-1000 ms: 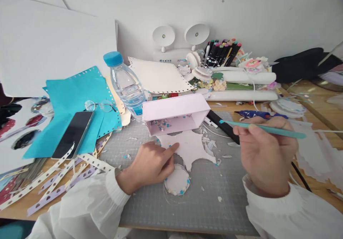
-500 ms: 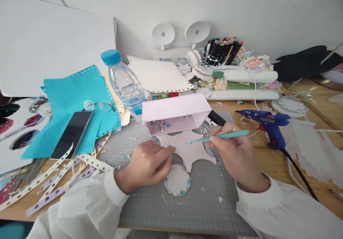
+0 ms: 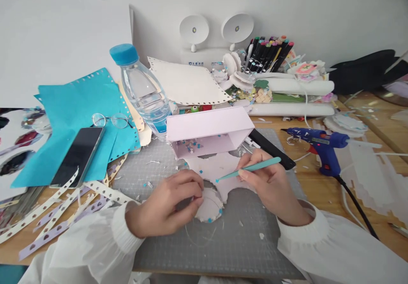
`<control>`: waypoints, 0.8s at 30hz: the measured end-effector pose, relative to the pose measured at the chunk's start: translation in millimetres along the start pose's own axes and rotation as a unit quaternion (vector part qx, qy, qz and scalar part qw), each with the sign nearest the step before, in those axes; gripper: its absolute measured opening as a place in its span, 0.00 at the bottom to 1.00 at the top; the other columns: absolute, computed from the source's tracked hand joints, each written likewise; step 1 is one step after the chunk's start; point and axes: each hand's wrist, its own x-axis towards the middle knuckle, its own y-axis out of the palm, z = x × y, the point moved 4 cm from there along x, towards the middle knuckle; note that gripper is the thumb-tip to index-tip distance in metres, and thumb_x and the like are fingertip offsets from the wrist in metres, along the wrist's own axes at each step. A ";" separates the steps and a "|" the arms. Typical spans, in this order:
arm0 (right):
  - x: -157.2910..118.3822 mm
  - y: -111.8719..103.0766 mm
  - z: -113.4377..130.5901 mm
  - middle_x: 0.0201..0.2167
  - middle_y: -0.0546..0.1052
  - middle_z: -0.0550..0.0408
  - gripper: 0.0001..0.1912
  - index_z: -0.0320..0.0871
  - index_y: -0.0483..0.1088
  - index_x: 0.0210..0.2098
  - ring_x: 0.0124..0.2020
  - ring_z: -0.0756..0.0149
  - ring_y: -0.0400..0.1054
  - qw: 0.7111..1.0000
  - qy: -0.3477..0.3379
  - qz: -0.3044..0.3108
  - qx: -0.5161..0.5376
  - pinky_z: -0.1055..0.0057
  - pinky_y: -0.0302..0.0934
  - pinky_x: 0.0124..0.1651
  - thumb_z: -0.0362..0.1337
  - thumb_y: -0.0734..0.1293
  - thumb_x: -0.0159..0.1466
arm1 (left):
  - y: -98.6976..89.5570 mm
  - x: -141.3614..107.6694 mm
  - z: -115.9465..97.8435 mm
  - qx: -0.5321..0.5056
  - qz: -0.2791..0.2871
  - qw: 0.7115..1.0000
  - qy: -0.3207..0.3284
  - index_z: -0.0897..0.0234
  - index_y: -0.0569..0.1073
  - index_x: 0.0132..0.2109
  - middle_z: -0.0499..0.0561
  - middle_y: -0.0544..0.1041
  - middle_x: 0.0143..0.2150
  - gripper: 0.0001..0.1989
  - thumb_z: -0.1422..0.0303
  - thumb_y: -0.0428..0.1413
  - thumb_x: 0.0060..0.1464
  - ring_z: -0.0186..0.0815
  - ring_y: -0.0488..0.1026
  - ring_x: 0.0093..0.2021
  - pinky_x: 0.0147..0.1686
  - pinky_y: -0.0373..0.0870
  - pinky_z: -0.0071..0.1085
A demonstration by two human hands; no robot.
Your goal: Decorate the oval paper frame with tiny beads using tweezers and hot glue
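My right hand [image 3: 270,186] pinches teal tweezers [image 3: 251,168] that slant down to the left. A tiny blue paper piece [image 3: 217,181] is at their tip. My left hand [image 3: 170,201] is closed, with thumb and forefinger at the left edge of a round white paper disc [image 3: 210,203], partly hiding it. Small blue pieces dot the disc's rim, and a thin loop of thread or wire trails below it. Beneath the tweezers lies a cut-out white paper sheet [image 3: 229,165] with another blue bit on it. Behind stands an open lilac paper box [image 3: 210,125] containing small confetti-like pieces.
A grey cutting mat [image 3: 232,246] covers the work area. To the left are a water bottle [image 3: 145,88], glasses [image 3: 111,120], a phone [image 3: 78,156] and punched paper strips [image 3: 63,220]. A blue glue gun [image 3: 325,144] with its cord lies right, and markers [image 3: 270,54] stand behind.
My left hand has moved from the cut-out sheet to the disc, which has shifted slightly away from me. My right hand has brought the tweezers left and down, close to the disc's upper edge.
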 end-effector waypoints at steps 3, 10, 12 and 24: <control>-2.6 -3.1 0.8 0.28 0.69 0.58 0.10 0.45 0.63 0.26 0.26 0.71 0.63 1.000 -0.008 -0.003 0.020 0.72 0.60 0.27 0.34 0.69 0.60 | -3.6 -2.6 -0.7 -0.068 -0.020 0.997 -0.017 0.66 0.68 0.38 0.58 0.71 0.48 0.05 0.78 0.48 0.60 0.37 0.68 0.50 0.49 0.66 0.32; -7.2 -3.3 8.7 0.27 0.69 0.58 0.09 0.44 0.63 0.26 0.29 0.70 0.64 0.998 -0.061 -0.012 0.005 0.72 0.60 0.30 0.29 0.67 0.60 | -6.1 -4.3 2.3 -0.118 -0.070 0.988 -0.066 0.67 0.71 0.37 0.59 0.73 0.52 0.07 0.77 0.49 0.61 0.39 0.68 0.55 0.51 0.66 0.31; -8.6 -2.1 12.6 0.27 0.70 0.58 0.09 0.44 0.63 0.27 0.29 0.71 0.64 0.997 -0.081 -0.012 -0.004 0.72 0.59 0.30 0.28 0.66 0.60 | -8.3 -3.0 1.9 -0.127 -0.093 0.986 -0.063 0.67 0.72 0.37 0.57 0.75 0.48 0.06 0.77 0.51 0.60 0.37 0.72 0.50 0.48 0.67 0.30; -24.3 17.7 35.2 0.29 0.73 0.56 0.13 0.47 0.65 0.32 0.29 0.67 0.69 0.984 -0.157 0.040 -0.073 0.66 0.66 0.31 0.21 0.65 0.56 | -13.7 -5.4 -11.7 -0.161 -0.124 0.978 0.035 0.67 0.75 0.39 0.60 0.77 0.45 0.15 0.66 0.46 0.64 0.40 0.74 0.44 0.42 0.71 0.33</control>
